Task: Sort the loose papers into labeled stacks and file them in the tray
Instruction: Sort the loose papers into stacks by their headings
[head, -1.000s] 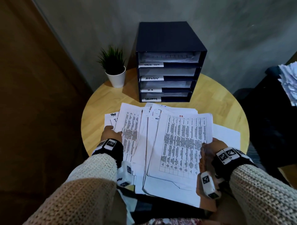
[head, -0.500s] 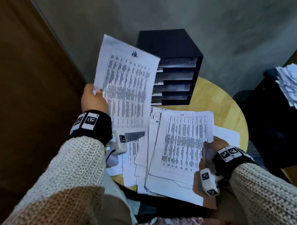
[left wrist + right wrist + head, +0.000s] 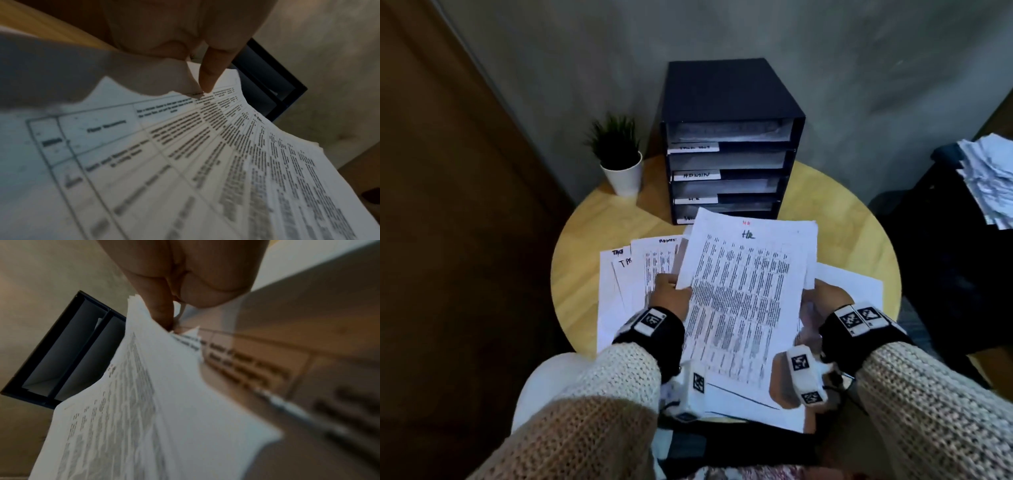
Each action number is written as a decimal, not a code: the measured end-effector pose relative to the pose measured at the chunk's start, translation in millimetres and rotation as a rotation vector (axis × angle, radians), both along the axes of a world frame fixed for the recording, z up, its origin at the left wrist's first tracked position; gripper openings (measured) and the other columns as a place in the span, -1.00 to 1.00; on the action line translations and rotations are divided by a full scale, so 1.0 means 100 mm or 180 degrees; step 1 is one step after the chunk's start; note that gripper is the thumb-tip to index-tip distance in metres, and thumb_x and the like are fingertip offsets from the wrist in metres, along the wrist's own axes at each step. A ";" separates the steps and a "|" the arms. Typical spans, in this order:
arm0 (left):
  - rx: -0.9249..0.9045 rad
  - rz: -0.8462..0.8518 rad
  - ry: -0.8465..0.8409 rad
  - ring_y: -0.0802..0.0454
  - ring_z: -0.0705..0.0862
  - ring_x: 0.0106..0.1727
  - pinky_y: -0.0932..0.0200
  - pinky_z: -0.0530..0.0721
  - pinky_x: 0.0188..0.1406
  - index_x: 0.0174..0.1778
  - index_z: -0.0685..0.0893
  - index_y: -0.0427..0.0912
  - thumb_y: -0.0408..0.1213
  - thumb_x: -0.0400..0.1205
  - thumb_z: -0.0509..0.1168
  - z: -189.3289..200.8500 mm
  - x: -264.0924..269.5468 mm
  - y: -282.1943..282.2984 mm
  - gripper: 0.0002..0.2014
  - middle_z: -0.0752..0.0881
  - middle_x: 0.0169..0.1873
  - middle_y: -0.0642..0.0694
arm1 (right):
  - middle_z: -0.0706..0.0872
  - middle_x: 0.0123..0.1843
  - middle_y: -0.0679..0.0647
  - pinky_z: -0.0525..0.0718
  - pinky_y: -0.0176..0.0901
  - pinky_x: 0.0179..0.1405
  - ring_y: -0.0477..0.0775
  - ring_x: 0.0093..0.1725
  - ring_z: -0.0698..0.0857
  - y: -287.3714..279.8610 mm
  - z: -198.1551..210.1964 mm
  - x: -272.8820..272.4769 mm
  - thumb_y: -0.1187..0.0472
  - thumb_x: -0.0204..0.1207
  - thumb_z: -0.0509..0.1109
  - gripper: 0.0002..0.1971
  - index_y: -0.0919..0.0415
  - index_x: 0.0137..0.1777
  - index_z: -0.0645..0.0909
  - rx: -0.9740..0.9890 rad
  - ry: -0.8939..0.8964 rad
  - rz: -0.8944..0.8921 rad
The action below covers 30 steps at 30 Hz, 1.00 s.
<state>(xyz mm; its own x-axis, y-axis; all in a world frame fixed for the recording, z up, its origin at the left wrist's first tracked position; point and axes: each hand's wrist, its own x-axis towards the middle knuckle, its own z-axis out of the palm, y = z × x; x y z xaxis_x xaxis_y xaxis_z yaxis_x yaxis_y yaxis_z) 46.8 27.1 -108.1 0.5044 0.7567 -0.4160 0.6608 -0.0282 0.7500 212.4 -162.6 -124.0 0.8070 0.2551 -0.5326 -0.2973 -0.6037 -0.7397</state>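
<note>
Holding a thin sheaf of white printed sheets marked "HR" at the top (image 3: 743,291) between them, both hands keep it raised just above the loose white papers spread on the round pale-wood table (image 3: 852,219), its far edge reaching toward the dark four-shelf filing tray with white labels (image 3: 729,102) that stands at the back against the wall. The left hand (image 3: 671,294) pinches the sheaf's left edge, thumb on top as the left wrist view shows (image 3: 205,76); the right hand (image 3: 822,298) grips the right edge, a finger pressed onto the top sheet (image 3: 162,313). Such paper is light and limp: it bows between the two grips, and its sheets look likely to fan or slide apart if squeezed at only one corner, so holding both long edges near the middle seems the safest way. Both forearms, in cream knitted sleeves, come in low from the near side with wrists roughly level, the sheaf tilted slightly up at its far end. Other sheets headed "ADMIN" (image 3: 657,260) lie on the table to the left, beside a small green plant in a white pot (image 3: 621,161).
</note>
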 end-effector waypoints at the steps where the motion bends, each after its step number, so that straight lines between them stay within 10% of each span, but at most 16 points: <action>1: -0.0056 0.0016 -0.0045 -0.16 0.61 -0.06 0.15 0.49 -0.14 0.39 0.36 -0.25 -0.30 0.68 0.22 -0.04 0.01 -0.02 -0.63 0.62 0.23 -0.28 | 0.72 0.22 0.24 0.55 -0.12 0.00 0.25 0.15 0.65 0.00 0.03 0.00 0.22 0.67 0.21 -0.69 0.32 0.34 0.54 -0.0149 -0.0082 0.0014; 5: 0.0052 -0.0517 0.0310 -0.22 0.58 0.30 0.09 0.54 0.14 0.58 0.22 -0.18 -0.22 0.74 0.13 -0.18 0.07 -0.07 -0.52 0.48 0.43 -0.26 | 0.65 -0.20 0.29 0.52 -0.11 -0.29 0.24 -0.19 0.65 -0.01 -0.05 0.01 -0.21 0.64 0.08 -0.44 0.31 -0.02 0.64 -0.0108 0.0046 -0.0131; 11: 0.0732 -0.0383 0.0661 -0.24 0.55 0.30 0.00 0.54 0.34 0.25 0.63 0.04 -0.05 0.55 0.38 -0.41 -0.02 0.14 -0.65 0.48 0.27 -0.21 | 0.71 0.12 0.20 0.51 -0.23 -0.11 0.17 0.07 0.67 0.03 -0.17 0.01 0.22 0.52 0.41 -0.70 0.31 0.22 0.60 -0.1144 -0.0560 0.0813; 19: 0.0357 0.0455 0.1243 -0.26 0.29 0.52 -0.16 0.31 0.51 0.57 0.28 -0.02 0.03 0.59 0.26 -0.44 -0.29 0.62 -0.37 0.32 0.49 -0.20 | 0.68 0.20 0.25 0.44 -0.19 -0.07 0.22 0.18 0.65 0.01 -0.23 0.04 0.16 0.53 0.41 -0.65 0.37 0.21 0.56 -0.1497 -0.0772 0.1060; 26: 0.0309 0.0180 0.0031 -0.19 0.64 0.08 0.18 0.53 0.04 0.30 0.62 -0.14 -0.24 0.70 0.18 -0.38 -0.19 0.36 -0.72 0.70 0.15 -0.25 | 0.65 0.29 0.27 0.55 -0.04 0.24 0.24 0.26 0.63 -0.02 -0.27 0.04 0.16 0.55 0.38 -0.58 0.36 0.33 0.51 -0.1441 -0.0804 0.0971; 30: 0.0284 0.0036 -0.0369 -0.12 0.63 0.18 0.23 0.53 0.15 0.37 0.59 0.07 -0.18 0.70 0.21 -0.33 -0.14 0.15 -0.68 0.68 0.25 -0.06 | 0.65 0.30 0.27 0.54 -0.03 0.24 0.25 0.28 0.62 -0.02 -0.25 0.04 0.18 0.56 0.38 -0.59 0.36 0.35 0.51 -0.1432 -0.0769 0.0978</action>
